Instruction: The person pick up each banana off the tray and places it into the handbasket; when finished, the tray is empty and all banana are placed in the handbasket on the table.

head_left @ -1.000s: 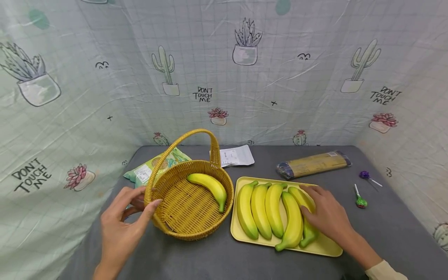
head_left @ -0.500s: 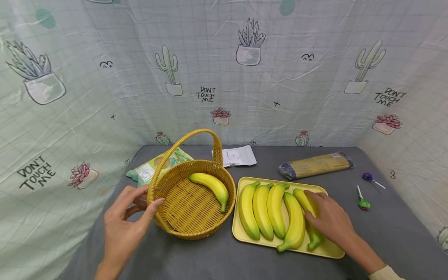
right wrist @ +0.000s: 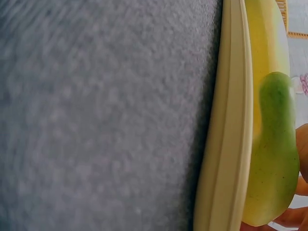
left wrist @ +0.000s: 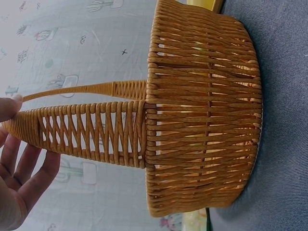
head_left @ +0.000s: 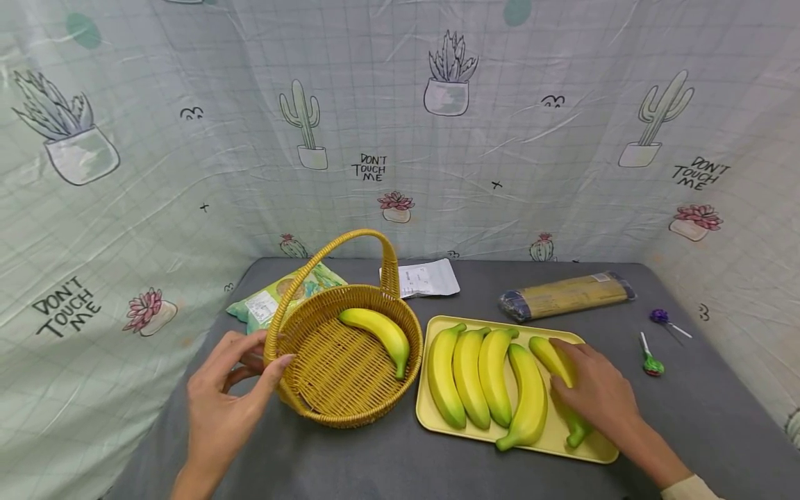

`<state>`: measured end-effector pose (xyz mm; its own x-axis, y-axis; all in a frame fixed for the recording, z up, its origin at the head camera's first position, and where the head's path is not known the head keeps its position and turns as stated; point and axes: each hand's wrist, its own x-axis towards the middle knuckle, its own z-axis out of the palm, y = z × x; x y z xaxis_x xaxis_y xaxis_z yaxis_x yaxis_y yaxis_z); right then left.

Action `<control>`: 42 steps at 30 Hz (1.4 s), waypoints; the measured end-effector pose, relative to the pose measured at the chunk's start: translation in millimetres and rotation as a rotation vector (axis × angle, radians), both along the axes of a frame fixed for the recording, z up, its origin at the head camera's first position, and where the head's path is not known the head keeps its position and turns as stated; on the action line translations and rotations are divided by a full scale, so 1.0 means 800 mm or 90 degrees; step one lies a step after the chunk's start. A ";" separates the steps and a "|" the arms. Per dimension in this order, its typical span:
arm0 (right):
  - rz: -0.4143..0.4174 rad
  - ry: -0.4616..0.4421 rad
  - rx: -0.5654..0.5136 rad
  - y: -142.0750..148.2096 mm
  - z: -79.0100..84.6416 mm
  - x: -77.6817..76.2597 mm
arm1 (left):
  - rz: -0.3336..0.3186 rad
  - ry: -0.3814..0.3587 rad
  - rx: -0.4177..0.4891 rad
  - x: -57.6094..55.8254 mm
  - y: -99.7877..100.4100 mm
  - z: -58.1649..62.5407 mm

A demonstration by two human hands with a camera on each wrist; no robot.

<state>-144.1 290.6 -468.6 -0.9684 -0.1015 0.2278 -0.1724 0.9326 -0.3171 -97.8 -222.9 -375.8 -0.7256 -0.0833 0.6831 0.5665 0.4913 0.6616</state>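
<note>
My left hand [head_left: 221, 403] holds the side of a yellow wicker basket's handle [left wrist: 91, 130], thumb on one side and fingers on the other. One banana [head_left: 380, 333] lies inside the basket [head_left: 325, 375], against its right wall. To the right is a pale yellow tray [head_left: 594, 451] with several bananas [head_left: 445, 378] lined up side by side. At the tray's right end, my right hand [head_left: 603, 392] grips the rightmost banana [head_left: 553, 357] from above. In the right wrist view that banana's green end [right wrist: 276, 96] shows close over the tray rim, with fingers curled about its far side.
Behind the basket lie a green snack bag [head_left: 262, 305] and a white pouch [head_left: 431, 279]. A long yellow-brown package [head_left: 569, 296] rests behind the tray. Two lollipops, one green [head_left: 653, 364] and one purple [head_left: 659, 317], lie at the right. A printed curtain surrounds the grey table.
My right hand has shifted the rightmost banana to the right, widening the gap to its neighbour. The left hand keeps its hold on the handle, and the head view has turned slightly.
</note>
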 end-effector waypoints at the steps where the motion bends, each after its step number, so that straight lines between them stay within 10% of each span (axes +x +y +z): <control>1: -0.002 -0.003 0.001 0.001 0.001 0.000 | 0.000 0.000 0.000 0.000 0.000 0.000; 42: 0.073 0.137 0.000 -0.034 0.071 -0.023 | 0.018 -0.027 0.003 0.001 0.002 0.002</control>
<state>-162.2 263.4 -412.1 -0.8795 -0.2072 0.4284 -0.3405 0.9030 -0.2621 -96.7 -221.4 -374.3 -0.7513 -0.1075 0.6511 0.5237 0.5033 0.6873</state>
